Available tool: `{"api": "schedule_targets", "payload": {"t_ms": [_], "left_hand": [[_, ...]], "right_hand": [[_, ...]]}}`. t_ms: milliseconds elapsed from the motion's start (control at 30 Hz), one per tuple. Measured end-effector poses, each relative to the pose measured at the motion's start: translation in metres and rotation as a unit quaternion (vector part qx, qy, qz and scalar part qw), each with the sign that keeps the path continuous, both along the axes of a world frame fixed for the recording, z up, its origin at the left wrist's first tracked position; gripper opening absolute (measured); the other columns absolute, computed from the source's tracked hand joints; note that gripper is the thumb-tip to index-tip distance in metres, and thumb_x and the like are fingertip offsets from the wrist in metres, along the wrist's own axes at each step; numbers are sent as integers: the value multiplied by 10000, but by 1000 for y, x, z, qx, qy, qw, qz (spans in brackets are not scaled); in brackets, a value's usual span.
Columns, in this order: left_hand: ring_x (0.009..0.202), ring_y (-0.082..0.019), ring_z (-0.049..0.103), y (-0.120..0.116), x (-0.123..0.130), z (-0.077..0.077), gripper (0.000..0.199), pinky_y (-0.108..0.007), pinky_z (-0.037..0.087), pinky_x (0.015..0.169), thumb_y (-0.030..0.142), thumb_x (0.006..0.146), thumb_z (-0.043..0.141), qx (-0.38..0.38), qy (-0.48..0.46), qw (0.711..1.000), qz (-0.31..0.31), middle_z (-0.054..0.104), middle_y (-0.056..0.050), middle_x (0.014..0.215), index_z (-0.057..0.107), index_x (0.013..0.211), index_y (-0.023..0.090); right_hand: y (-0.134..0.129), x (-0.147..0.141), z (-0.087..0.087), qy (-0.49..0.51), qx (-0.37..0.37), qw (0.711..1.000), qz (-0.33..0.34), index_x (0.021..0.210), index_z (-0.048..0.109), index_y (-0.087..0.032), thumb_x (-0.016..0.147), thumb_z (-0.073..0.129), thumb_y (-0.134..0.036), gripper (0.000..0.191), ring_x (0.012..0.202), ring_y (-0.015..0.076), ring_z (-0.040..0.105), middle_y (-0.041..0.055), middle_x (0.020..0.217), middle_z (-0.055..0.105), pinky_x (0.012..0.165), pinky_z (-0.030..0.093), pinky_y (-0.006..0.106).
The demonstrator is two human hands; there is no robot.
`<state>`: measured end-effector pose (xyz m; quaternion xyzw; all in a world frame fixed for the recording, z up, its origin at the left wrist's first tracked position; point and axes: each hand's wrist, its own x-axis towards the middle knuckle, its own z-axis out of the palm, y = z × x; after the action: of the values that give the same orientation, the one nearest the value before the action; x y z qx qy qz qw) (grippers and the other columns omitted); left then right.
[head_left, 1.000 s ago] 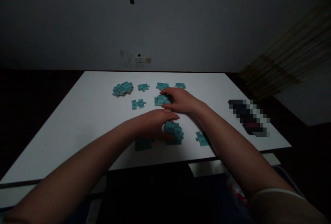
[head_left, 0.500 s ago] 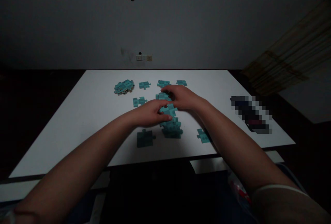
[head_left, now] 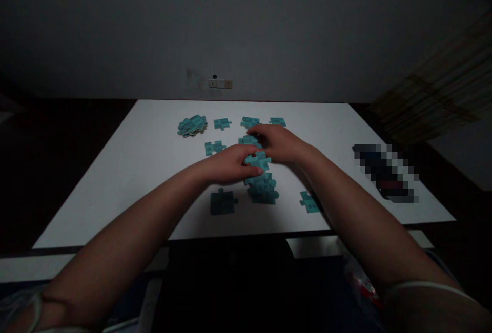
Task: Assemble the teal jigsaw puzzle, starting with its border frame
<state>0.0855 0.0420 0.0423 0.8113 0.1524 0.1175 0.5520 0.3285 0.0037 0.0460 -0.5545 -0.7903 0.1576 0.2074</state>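
Teal jigsaw pieces (head_left: 258,161) run mid-desk on the white desk (head_left: 115,210); left hand (head_left: 226,165) and right hand (head_left: 279,143) have fingers curled on them, grasp unclear; stacked pile (head_left: 192,126) at 11 o'clock.

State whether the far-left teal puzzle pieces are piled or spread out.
Piled: the teal puzzle pieces overlap in one heap on the white table, their edges stacked.

A white rectangular table (head_left: 154,159) lies under the fingers (head_left: 246,163). Loose teal cardboard jigsaw pieces (head_left: 262,189) are heaped just below the fingertips, with a stacked teal pile (head_left: 192,126) up left of them. A blurred dark object (head_left: 384,173) sits well right of the fingers.
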Motion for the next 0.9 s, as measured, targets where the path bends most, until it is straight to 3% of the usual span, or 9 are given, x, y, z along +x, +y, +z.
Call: {"api": "schedule_targets", "payload": {"t_ms": [300, 500, 633, 900], "left_hand": [[725, -167, 609, 3, 0, -2, 261, -293, 481, 665, 378, 884, 856, -25, -28, 999, 25, 649, 12, 813, 656, 939, 220], [575, -154, 637, 11, -2, -1, 388, -281, 505, 564, 461, 891, 885, -130, -88, 981, 109, 701, 15, 747, 658, 1074, 205], [610, -177, 717, 12, -1, 5, 485, -300, 593, 598, 474, 852, 968, -157, -137, 961, 180, 756, -4, 777, 652, 1099, 201], [749, -196, 834, 19, 4, 3, 379, -312, 706, 729, 262, 846, 961, -207, -208, 912, 287, 828, -37, 889, 646, 1047, 200]], "right_hand": [[-2, -2, 3, 11, 0, 1000, 15, 1467, 798, -242, 858, 870, -243, 613, 1136, 367, 803, 135, 1363, 853, 975, 600, 453], [-8, -11, 13, 50, -33, 997, 44, 1308, 836, -252, 854, 897, -285, 459, 1067, 313, 805, 96, 1259, 879, 926, 611, 408], [-13, -14, 21, 69, -59, 994, 66, 1228, 850, -282, 899, 881, -295, 331, 1028, 284, 806, 53, 1184, 889, 922, 624, 395], [-12, -6, 15, 119, -99, 986, 60, 1253, 865, -289, 806, 948, -288, 455, 904, 285, 743, 53, 1054, 863, 821, 603, 418]]}}
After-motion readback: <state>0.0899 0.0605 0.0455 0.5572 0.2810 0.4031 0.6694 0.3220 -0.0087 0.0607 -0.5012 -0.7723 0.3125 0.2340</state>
